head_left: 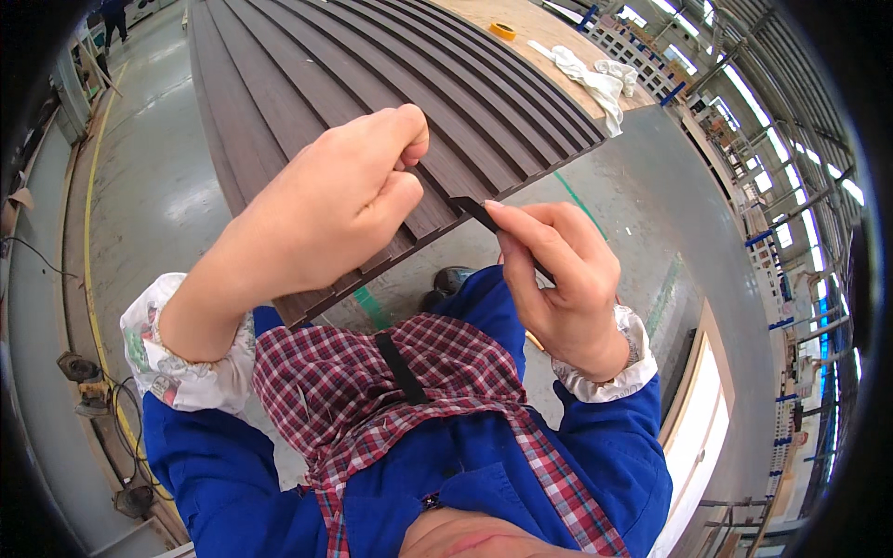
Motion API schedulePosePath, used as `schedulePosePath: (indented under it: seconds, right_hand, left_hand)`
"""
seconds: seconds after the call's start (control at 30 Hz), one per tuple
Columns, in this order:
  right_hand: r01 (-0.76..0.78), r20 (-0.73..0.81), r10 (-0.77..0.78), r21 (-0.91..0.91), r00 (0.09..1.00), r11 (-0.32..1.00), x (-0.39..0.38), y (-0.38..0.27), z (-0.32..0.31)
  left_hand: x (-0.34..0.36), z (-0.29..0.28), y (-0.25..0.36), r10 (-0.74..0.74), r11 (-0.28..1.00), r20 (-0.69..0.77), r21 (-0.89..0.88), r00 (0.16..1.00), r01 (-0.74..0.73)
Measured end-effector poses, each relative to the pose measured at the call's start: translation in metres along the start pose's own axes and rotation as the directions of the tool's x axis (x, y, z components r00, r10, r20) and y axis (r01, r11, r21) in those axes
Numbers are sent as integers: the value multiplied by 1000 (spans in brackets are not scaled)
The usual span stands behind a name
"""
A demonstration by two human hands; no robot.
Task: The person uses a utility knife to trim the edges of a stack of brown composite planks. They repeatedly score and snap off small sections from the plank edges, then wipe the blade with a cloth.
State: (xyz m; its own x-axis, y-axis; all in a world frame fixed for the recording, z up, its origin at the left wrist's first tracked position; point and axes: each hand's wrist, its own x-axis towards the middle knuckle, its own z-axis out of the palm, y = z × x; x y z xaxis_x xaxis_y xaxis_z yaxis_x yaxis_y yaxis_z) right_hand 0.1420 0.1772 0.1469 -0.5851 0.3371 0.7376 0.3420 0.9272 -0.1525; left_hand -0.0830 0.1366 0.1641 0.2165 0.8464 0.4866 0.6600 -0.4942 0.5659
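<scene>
A dark brown slatted panel (307, 88) with long raised ribs stretches away in front of me. My left hand (326, 200) is closed in a pinch above its near end; anything between those fingers is hidden. Between thumb and forefinger, my right hand (563, 274) grips a flat black blade-like tool (477, 215) with a slanted tip. That tip is at the panel's near edge, right of my left hand; I cannot tell whether it touches. The tool's rear end shows beneath the right palm.
Beyond the panel's right side, a white cloth (591, 79) and a yellow tape roll (502, 32) lie on a wooden surface. Cables (121, 418) run along the left side. Far left, another person (114, 20) stands on the grey floor (153, 177).
</scene>
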Motion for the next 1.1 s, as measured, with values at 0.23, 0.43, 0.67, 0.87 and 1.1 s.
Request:
schedulePosePath:
  seconds: [0.23, 0.43, 0.67, 0.87, 1.1]
  right_hand:
    - [4, 14, -3, -19, 1000, 1000, -1, -3, 1]
    - [37, 8, -36, -61, 999, 997, -2, -5, 2]
    - [25, 12, -25, -38, 1000, 999, -3, -6, 2]
    - [35, 18, -34, -17, 999, 999, -2, -6, 3]
    - [28, 24, -28, 6, 999, 1000, 0, -3, 7]
  left_hand:
    - [-4, 5, -3, 79, 997, -80, 28, 994, -77]
    - [-4, 3, -1, 76, 997, -71, 19, 995, -75]
    - [-5, 2, -1, 62, 998, -63, 34, 996, -60]
    - [-4, 3, -1, 68, 998, -73, 11, 995, -67]
    - [-4, 4, -1, 90, 996, -94, 7, 992, -90]
